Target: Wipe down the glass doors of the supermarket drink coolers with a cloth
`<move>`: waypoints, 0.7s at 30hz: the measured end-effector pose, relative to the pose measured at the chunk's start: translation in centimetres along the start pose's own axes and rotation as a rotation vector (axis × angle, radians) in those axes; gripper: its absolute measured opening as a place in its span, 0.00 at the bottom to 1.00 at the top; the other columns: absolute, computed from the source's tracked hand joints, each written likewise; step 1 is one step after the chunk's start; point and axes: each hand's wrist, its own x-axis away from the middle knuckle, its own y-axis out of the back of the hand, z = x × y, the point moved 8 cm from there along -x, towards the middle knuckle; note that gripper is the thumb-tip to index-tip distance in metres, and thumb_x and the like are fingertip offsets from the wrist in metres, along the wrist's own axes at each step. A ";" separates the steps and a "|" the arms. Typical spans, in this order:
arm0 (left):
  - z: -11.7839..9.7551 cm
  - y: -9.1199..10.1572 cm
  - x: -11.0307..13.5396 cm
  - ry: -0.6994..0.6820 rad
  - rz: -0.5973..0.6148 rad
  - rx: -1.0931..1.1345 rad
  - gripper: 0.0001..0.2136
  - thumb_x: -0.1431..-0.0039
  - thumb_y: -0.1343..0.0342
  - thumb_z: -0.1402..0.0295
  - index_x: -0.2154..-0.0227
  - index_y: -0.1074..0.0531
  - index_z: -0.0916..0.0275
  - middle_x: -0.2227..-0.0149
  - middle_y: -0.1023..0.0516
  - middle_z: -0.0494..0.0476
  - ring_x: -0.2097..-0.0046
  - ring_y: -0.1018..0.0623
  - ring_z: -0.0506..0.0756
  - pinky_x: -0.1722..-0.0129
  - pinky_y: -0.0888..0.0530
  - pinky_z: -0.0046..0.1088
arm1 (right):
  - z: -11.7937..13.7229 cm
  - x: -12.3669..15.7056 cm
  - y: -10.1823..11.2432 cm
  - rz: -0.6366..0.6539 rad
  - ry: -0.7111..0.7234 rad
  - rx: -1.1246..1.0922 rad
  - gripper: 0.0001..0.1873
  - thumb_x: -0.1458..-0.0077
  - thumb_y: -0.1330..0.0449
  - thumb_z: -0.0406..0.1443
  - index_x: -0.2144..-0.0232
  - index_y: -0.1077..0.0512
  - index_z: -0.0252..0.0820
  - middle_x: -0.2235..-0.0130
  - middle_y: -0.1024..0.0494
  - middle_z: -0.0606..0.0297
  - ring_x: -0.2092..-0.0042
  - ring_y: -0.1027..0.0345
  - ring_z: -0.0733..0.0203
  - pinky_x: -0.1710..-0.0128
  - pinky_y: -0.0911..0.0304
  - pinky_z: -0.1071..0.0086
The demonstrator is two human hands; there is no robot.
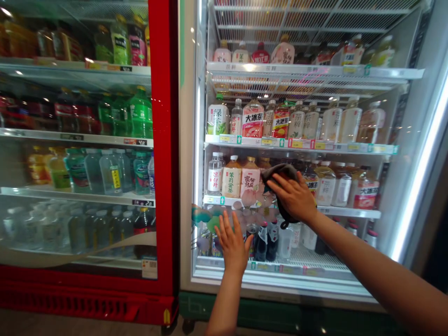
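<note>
My right hand (293, 195) presses a dark grey cloth (280, 173) against the glass door (315, 233) of a white drinks fridge, about level with its third shelf. Part of the cloth hangs below my wrist. My left hand (233, 242) lies flat on the same glass lower down, fingers spread and pointing up, holding nothing. Behind the glass stand rows of bottled teas (241, 179) on wire shelves.
A red fridge (163, 154) with green, clear and dark bottles stands directly to the left, its door closed. A bright vertical light strip (420, 177) runs down the white fridge's right side. The floor shows at the bottom left.
</note>
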 end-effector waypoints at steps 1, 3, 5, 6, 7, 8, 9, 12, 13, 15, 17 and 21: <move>-0.2 0.0 0.0 0.000 0.002 0.003 0.48 0.41 0.36 0.56 0.27 0.59 0.65 0.27 0.53 0.75 0.26 0.52 0.71 0.31 0.46 0.58 | -1.2 -0.1 0.3 -0.026 -0.112 0.027 0.28 0.35 0.46 0.32 0.34 0.37 0.48 0.33 0.34 0.58 0.35 0.39 0.47 0.29 0.65 0.41; -0.8 -0.1 0.0 -0.015 0.013 0.010 0.48 0.41 0.36 0.56 0.27 0.58 0.65 0.27 0.54 0.76 0.26 0.53 0.71 0.31 0.46 0.58 | -1.1 0.7 0.1 -0.056 -0.187 0.034 0.28 0.36 0.45 0.32 0.35 0.35 0.47 0.33 0.33 0.56 0.36 0.38 0.46 0.30 0.65 0.39; -1.4 -0.2 0.0 -0.033 0.025 0.008 0.47 0.41 0.37 0.56 0.28 0.57 0.66 0.27 0.54 0.76 0.26 0.53 0.71 0.31 0.47 0.58 | 1.8 2.5 -0.9 -0.043 -0.060 -0.009 0.28 0.37 0.46 0.31 0.36 0.34 0.48 0.35 0.31 0.58 0.40 0.34 0.50 0.29 0.68 0.41; -1.6 -0.2 0.1 -0.038 0.028 0.003 0.47 0.41 0.37 0.56 0.28 0.57 0.66 0.27 0.54 0.76 0.26 0.53 0.71 0.31 0.47 0.58 | 3.8 3.6 -1.5 -0.018 0.073 -0.050 0.28 0.37 0.47 0.31 0.36 0.34 0.49 0.35 0.30 0.60 0.42 0.32 0.53 0.28 0.69 0.43; -1.8 -0.3 0.1 -0.039 0.029 -0.004 0.46 0.41 0.37 0.56 0.28 0.56 0.66 0.27 0.54 0.75 0.26 0.53 0.71 0.31 0.46 0.58 | 5.6 4.6 -1.9 0.013 0.222 -0.096 0.28 0.36 0.48 0.31 0.36 0.34 0.50 0.36 0.29 0.63 0.43 0.32 0.56 0.27 0.70 0.46; -1.9 -0.3 0.1 -0.038 0.028 -0.011 0.46 0.41 0.37 0.56 0.28 0.56 0.66 0.26 0.54 0.75 0.26 0.53 0.70 0.31 0.46 0.58 | 6.8 5.5 -2.1 0.043 0.353 -0.139 0.27 0.36 0.48 0.31 0.36 0.35 0.51 0.36 0.29 0.66 0.43 0.32 0.58 0.27 0.70 0.49; -2.0 -0.4 0.1 -0.037 0.027 -0.017 0.45 0.41 0.37 0.56 0.28 0.55 0.65 0.26 0.54 0.75 0.26 0.54 0.70 0.31 0.47 0.58 | 7.2 6.0 -2.0 0.067 0.433 -0.166 0.27 0.35 0.49 0.32 0.36 0.35 0.51 0.36 0.29 0.68 0.42 0.32 0.59 0.26 0.71 0.51; -2.4 -0.4 -0.1 -0.036 0.015 -0.021 0.45 0.42 0.36 0.57 0.28 0.54 0.65 0.26 0.54 0.74 0.26 0.54 0.70 0.30 0.47 0.58 | 3.0 4.2 -0.9 0.055 0.214 -0.111 0.28 0.35 0.49 0.32 0.35 0.36 0.53 0.35 0.31 0.67 0.40 0.34 0.57 0.27 0.70 0.50; -2.6 -0.4 -0.2 -0.045 0.014 -0.017 0.46 0.42 0.36 0.57 0.28 0.54 0.65 0.26 0.54 0.75 0.26 0.54 0.70 0.30 0.47 0.58 | 0.8 3.3 -0.5 0.029 0.049 -0.070 0.28 0.35 0.48 0.32 0.34 0.37 0.53 0.33 0.33 0.64 0.38 0.36 0.54 0.27 0.69 0.47; -3.1 -0.5 -0.3 -0.059 0.015 -0.011 0.47 0.43 0.35 0.57 0.28 0.55 0.64 0.26 0.55 0.75 0.26 0.54 0.71 0.30 0.48 0.58 | -2.1 2.5 0.2 -0.023 -0.230 -0.017 0.30 0.36 0.46 0.33 0.33 0.38 0.50 0.32 0.36 0.58 0.34 0.42 0.47 0.29 0.65 0.41; -3.7 -0.7 -0.4 -0.069 0.018 -0.008 0.48 0.43 0.35 0.57 0.27 0.56 0.63 0.26 0.55 0.74 0.26 0.55 0.71 0.31 0.47 0.58 | -1.8 2.9 -0.2 -0.047 -0.358 -0.013 0.32 0.38 0.45 0.33 0.32 0.39 0.49 0.31 0.38 0.55 0.31 0.46 0.42 0.31 0.64 0.36; -4.5 -0.9 -0.4 -0.082 0.001 -0.008 0.46 0.41 0.37 0.58 0.27 0.57 0.63 0.26 0.55 0.75 0.26 0.55 0.71 0.31 0.48 0.61 | 4.6 4.7 -2.7 0.044 -0.154 -0.107 0.32 0.38 0.45 0.33 0.33 0.39 0.55 0.32 0.35 0.60 0.40 0.33 0.49 0.29 0.66 0.39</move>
